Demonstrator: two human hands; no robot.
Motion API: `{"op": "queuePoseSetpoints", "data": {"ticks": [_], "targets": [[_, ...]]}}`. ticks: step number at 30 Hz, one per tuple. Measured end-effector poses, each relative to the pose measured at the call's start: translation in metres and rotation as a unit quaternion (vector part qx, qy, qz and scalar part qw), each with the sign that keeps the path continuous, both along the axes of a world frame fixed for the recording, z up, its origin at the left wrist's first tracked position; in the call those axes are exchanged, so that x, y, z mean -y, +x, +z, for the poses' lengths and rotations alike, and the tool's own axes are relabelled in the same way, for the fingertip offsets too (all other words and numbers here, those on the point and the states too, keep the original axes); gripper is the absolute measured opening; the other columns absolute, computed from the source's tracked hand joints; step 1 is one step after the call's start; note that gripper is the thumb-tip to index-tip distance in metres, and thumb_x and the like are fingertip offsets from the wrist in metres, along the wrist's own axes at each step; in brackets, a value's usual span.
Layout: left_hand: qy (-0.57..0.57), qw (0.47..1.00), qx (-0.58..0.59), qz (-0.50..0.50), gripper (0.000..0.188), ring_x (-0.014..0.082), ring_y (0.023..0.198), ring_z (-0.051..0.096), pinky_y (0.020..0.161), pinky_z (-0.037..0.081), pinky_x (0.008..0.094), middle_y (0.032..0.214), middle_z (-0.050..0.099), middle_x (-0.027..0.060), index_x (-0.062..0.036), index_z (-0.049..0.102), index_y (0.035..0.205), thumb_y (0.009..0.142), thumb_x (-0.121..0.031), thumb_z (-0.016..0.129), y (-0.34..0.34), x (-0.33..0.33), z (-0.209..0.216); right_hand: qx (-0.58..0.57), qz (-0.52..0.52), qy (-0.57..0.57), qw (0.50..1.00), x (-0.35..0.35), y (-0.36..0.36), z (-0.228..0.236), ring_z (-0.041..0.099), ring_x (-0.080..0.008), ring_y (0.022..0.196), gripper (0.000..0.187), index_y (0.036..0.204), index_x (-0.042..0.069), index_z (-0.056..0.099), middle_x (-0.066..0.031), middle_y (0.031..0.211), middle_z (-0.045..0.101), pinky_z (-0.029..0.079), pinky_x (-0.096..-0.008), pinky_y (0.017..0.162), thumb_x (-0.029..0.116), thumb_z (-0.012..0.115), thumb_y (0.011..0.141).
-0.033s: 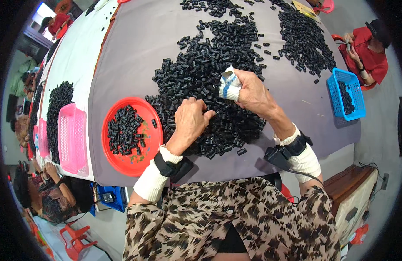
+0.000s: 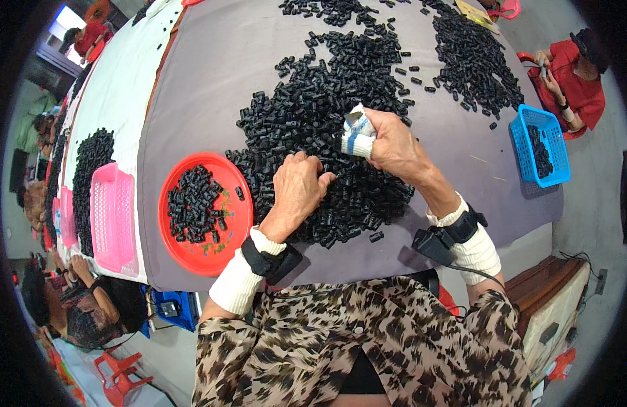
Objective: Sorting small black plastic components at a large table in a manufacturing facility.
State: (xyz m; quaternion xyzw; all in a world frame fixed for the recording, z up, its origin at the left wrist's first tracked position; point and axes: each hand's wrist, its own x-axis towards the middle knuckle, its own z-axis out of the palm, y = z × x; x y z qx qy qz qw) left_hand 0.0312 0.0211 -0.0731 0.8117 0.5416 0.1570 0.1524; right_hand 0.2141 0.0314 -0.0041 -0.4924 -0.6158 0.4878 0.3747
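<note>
- Red plate (image 2: 240, 229) with small black parts (image 2: 192, 203), left of my left hand (image 2: 298, 186).
- That hand lies half-curled over the black pile (image 2: 293, 119); can't tell if it grips anything.
- My right hand (image 2: 400, 148) clenches a blue-striped white cloth (image 2: 359, 141); the pile spreads beyond both.

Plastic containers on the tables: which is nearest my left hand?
The round red plastic tray, beside your left hand; the rectangular pink plastic baskets and blue plastic basket are farther.
</note>
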Motion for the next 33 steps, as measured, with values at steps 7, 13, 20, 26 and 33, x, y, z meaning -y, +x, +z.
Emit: {"op": "queuePoseSetpoints", "data": {"ticks": [7, 13, 20, 26, 33], "targets": [[-0.080, 0.983, 0.163, 0.041, 0.016, 0.0168, 0.057, 0.059, 0.056, 0.047, 0.0287, 0.065, 0.062, 0.0116, 0.0022, 0.061, 0.080, 0.072, -0.012, 0.064, -0.009, -0.006, 0.016, -0.001, 0.044, 0.004, 0.999, -0.002, -0.001, -0.017, 0.041, -0.0060, 0.056, 0.013, 0.080, 0.003, 0.057, 0.0025, 0.060, 0.050, 0.036, -0.0246, 0.051, 0.013, 0.062, 0.075], [-0.056, 0.967, 0.246, 0.034, 0.015, 0.0132, 0.056, 0.056, 0.055, 0.045, 0.0262, 0.064, 0.058, 0.0086, 0.0011, 0.060, 0.082, 0.071, -0.008, 0.064, -0.022, 0.005, 0.076, -0.019, 0.081, 0.061, 0.995, -0.002, -0.019, -0.001, 0.041, -0.0052, 0.056, 0.013, 0.086, 0.003, 0.057, 0.0033, 0.060, 0.049, 0.037, -0.0239, 0.051, 0.011, 0.062, 0.077], [-0.182, 0.787, 0.589, 0.017, 0.018, 0.0077, 0.068, 0.057, 0.063, 0.046, 0.0214, 0.081, 0.062, 0.0021, -0.0005, 0.062, 0.097, 0.079, -0.005, 0.063, -0.042, 0.004, 0.095, -0.026, 0.079, 0.100, 0.992, 0.002, -0.040, 0.028, 0.044, -0.0043, 0.057, 0.015, 0.086, 0.002, 0.057, 0.0027, 0.062, 0.051, 0.038, -0.0226, 0.052, 0.012, 0.064, 0.077], [-0.260, 0.629, 0.732, -0.016, 0.023, 0.0115, 0.082, 0.059, 0.073, 0.049, 0.0248, 0.092, 0.062, 0.0062, -0.0001, 0.057, 0.106, 0.084, -0.008, 0.059, -0.043, 0.001, 0.097, -0.035, 0.086, 0.086, 0.992, 0.005, -0.051, 0.052, 0.045, -0.0045, 0.058, 0.021, 0.089, 0.001, 0.056, 0.0022, 0.062, 0.052, 0.038, -0.0228, 0.051, 0.015, 0.067, 0.077], [-0.297, 0.541, 0.783, -0.077, 0.022, 0.0152, 0.083, 0.060, 0.078, 0.050, 0.0293, 0.091, 0.061, 0.0073, -0.0007, 0.056, 0.105, 0.085, -0.010, 0.057, -0.046, 0.001, 0.101, 0.024, 0.131, 0.100, 0.986, 0.000, -0.049, 0.066, 0.049, -0.0094, 0.060, 0.032, 0.084, 0.002, 0.054, -0.0020, 0.066, 0.055, 0.042, -0.0270, 0.054, 0.023, 0.073, 0.069]]}}
